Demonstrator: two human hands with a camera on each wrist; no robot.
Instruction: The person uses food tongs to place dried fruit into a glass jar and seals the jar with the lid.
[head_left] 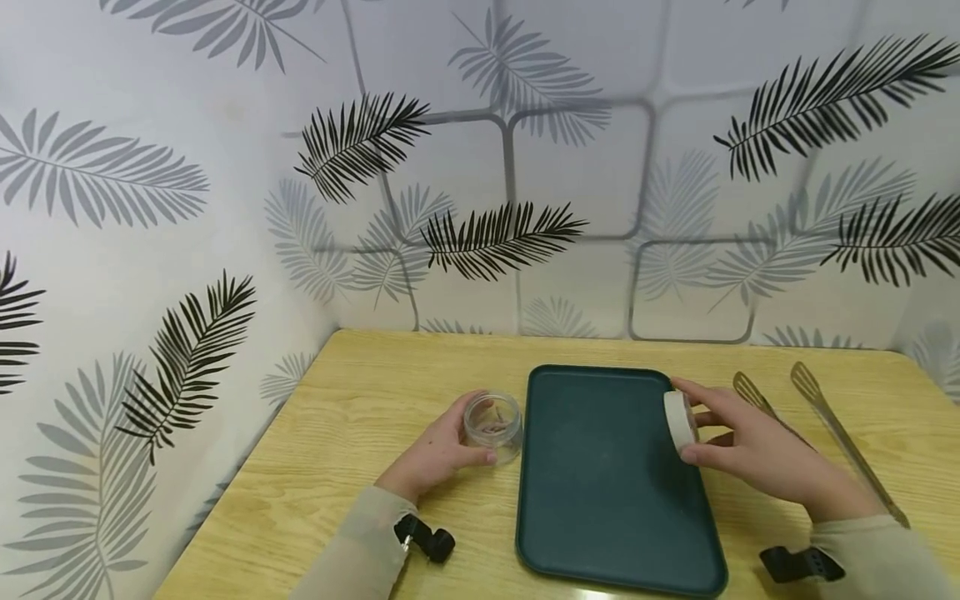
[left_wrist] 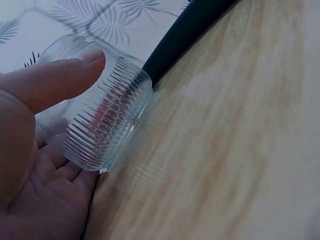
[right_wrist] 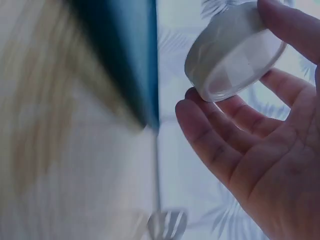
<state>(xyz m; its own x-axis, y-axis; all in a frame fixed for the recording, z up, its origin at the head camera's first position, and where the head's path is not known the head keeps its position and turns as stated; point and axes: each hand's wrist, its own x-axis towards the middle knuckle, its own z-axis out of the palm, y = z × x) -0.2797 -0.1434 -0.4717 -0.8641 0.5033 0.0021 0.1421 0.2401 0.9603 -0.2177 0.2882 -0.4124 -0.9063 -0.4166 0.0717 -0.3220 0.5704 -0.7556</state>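
A clear glass jar (head_left: 511, 447) with a ribbed lower wall stands upright on the table, just left of the tray. My left hand (head_left: 435, 450) holds it, thumb on the near side and fingers round the far side. Something small and reddish-brown, too blurred to name, shows through the ribbed glass (left_wrist: 117, 107). My right hand (head_left: 761, 446) grips a white round lid (head_left: 677, 421) by its edge between thumb and fingers. The lid is tipped on its side above the tray's right edge, its hollow underside (right_wrist: 245, 65) turned toward the palm.
A dark green rectangular tray (head_left: 600, 483) lies between the hands on the wooden table (head_left: 360, 375). To the right rest two slotted metal utensils, a longer one (head_left: 843, 429) and one (head_left: 756, 396) partly behind my right hand. A leaf-patterned wall (head_left: 570, 283) borders the table's back.
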